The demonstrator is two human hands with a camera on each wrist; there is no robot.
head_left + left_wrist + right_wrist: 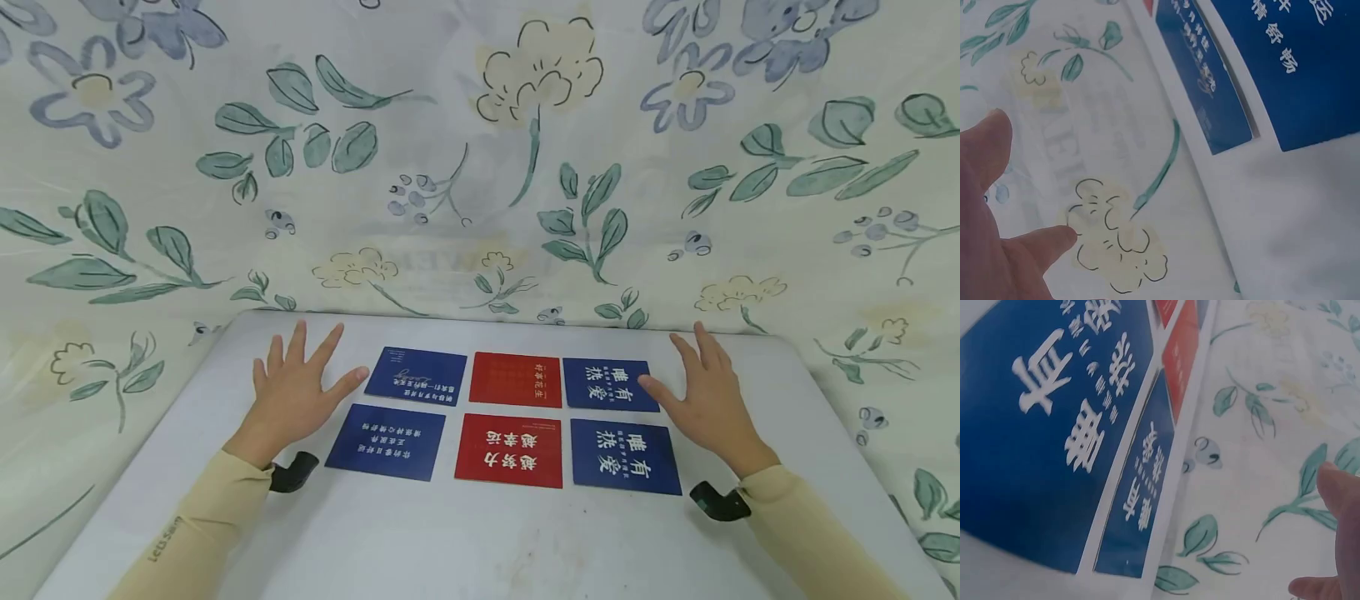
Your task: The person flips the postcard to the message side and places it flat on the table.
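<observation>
Two rows of printed cards lie flat on a white table. In the far row are a blue card (416, 376), a red card (515, 380) and another blue card (611, 385). Nearer the person lie a blue card (386, 442), a red card (509, 451) and a blue card (626, 456) with large white characters. My left hand (292, 400) is spread beside the left cards, its thumb near the far blue card's edge. On the other side my right hand (705, 400) has its fingers extended, the thumb tip overlapping the far right blue card in the head view. Neither hand holds anything.
The white tabletop (420, 542) has rounded far corners and faint brownish smudges near the front. Behind and around it hangs a floral cloth (465, 150). A black strap piece (294, 472) sits at the left wrist, and another (720, 502) at the right wrist.
</observation>
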